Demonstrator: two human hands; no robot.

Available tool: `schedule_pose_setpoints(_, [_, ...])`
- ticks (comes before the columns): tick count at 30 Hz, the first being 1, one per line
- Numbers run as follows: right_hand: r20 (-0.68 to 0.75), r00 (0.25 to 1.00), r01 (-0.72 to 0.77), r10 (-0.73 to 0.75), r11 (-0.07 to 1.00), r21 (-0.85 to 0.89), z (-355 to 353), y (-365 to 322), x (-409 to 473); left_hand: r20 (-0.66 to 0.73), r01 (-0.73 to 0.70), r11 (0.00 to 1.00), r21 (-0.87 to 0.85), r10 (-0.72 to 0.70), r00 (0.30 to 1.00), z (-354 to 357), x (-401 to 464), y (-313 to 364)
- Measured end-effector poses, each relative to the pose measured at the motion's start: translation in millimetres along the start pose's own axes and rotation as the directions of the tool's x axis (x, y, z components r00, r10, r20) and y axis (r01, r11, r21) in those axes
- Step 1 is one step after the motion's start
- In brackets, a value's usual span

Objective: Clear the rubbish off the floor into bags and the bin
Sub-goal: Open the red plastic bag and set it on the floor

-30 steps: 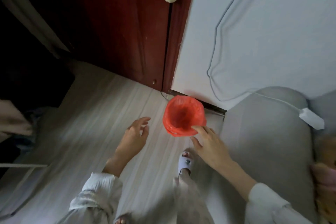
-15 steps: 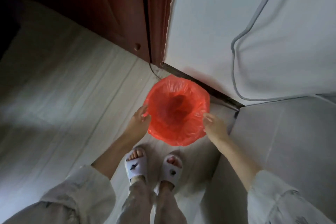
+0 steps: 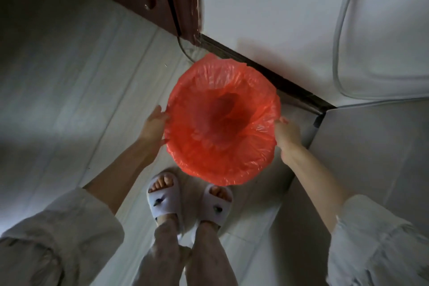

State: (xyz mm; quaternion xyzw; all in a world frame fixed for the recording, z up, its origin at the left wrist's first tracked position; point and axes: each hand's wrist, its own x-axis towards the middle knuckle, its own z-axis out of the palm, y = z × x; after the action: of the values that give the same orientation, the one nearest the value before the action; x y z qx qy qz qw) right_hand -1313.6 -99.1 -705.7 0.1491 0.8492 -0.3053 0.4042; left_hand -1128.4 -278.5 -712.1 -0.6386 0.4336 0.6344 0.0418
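left hand (image 3: pixel 152 129) + right hand (image 3: pixel 286 133): both now grip red-lined bin (image 3: pixel 222 121) rim, frame centre | bin raised nearer than before

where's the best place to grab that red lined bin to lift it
By the rim, from opposite sides, as the left hand and right hand do now. The bin is round, wide and open at the top, and the red liner is folded over its edge, so fingers at the rim also pin the thin plastic. I would not pull on loose liner alone.

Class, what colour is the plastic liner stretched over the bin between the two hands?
The liner is translucent red-orange, seen best in the head view.
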Motion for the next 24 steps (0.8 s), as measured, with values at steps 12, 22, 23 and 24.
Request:
schedule_pose_setpoints(12, [0.158,0.987,-0.026,0.019,0.999,0.041,-61.2,-76.3,-209.6,-0.052,0.124,0.978,-0.168,-0.135,0.99,-105.6,-195.0,52.2])
schedule_pose_setpoints(22, [0.373,0.912,0.21,-0.172,0.976,-0.063,-69.3,-115.6,-412.3,-0.176,-0.016,0.897,-0.441,-0.069,0.982,-248.3,-407.2,26.4])
schedule_pose_setpoints(23, [0.411,0.891,0.245,-0.19,0.966,-0.083,-66.9,-114.9,-427.7,-0.19,-0.028,0.882,-0.47,-0.07,0.979,-257.4,-428.3,15.1])
schedule_pose_setpoints(24, [0.452,0.869,0.277,-0.203,0.955,-0.103,-63.9,-114.3,-442.7,-0.216,-0.057,0.864,-0.5,-0.061,0.975,-265.8,-447.2,2.9])
